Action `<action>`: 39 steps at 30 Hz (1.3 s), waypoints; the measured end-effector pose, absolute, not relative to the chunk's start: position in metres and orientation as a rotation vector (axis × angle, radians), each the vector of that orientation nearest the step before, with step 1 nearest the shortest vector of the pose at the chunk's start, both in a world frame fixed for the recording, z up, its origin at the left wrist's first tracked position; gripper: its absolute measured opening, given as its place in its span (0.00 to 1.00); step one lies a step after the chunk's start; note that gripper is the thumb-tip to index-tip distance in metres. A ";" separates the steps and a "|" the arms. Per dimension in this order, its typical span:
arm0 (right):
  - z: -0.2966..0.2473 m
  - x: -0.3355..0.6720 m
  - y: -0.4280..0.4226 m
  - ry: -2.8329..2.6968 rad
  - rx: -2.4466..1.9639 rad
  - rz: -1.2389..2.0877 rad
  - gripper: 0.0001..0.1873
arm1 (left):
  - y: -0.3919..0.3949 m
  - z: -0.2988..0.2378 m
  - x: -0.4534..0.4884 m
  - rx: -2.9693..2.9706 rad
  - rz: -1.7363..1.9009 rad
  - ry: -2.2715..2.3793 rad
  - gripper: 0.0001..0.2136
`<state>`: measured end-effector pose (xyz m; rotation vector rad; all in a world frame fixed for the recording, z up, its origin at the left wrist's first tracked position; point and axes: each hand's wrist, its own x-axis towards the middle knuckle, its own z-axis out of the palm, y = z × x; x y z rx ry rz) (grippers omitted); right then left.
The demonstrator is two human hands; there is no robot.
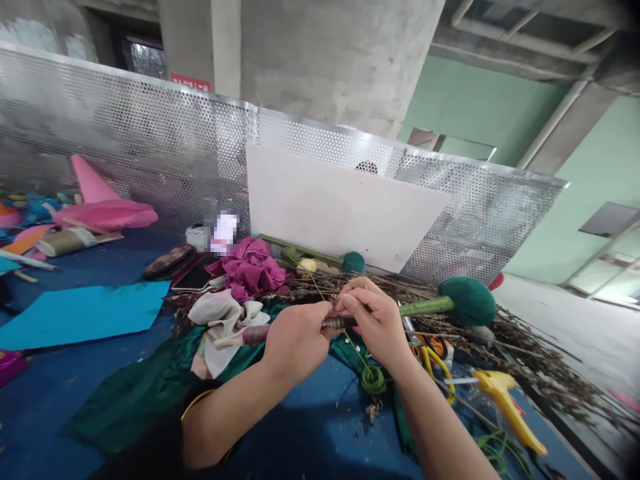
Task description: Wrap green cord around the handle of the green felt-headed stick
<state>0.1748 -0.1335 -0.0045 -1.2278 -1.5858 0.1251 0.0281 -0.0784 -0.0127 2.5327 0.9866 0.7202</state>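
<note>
A mallet-like stick with a dark green padded head (467, 300) lies slanted across the middle of the view. My left hand (297, 333) is closed around its shaft, beside a purple-brown wrapped grip (255, 335). Pale winding shows on the shaft just past my left fingers. My right hand (373, 317) is closed in a pinch above the shaft, near my left thumb. Thin green cord runs by these fingertips and down to a small coil (373, 379); the exact pinch point is partly hidden. Dark green cloth (135, 393) lies under my left forearm.
Magenta cloth (253, 267) and whitish cloth (220, 320) lie beyond my left hand. A yellow glue gun (510, 407) and yellow-handled scissors (440, 367) lie right. Dry stems (530, 353), a blue sheet (85, 313) and a white board (340, 203) against perforated metal surround the work area.
</note>
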 end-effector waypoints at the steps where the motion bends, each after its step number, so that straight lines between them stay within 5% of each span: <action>1: -0.005 0.177 -0.133 -1.580 -1.247 0.119 0.15 | -0.079 -0.013 0.028 2.566 0.722 0.984 0.04; 9: -0.008 0.185 -0.129 -1.525 -1.371 0.155 0.16 | -0.082 -0.022 0.030 2.844 0.840 0.881 0.08; 16: -0.005 0.185 -0.130 -1.491 -1.402 0.219 0.16 | -0.077 -0.032 0.030 3.038 1.315 0.494 0.11; 32: 0.023 0.248 -0.169 -1.163 -1.305 0.689 0.14 | -0.045 -0.008 0.008 3.050 1.458 0.552 0.11; 39: 0.016 0.319 -0.187 -0.812 -1.312 0.359 0.19 | -0.013 0.020 -0.028 3.090 1.217 0.733 0.14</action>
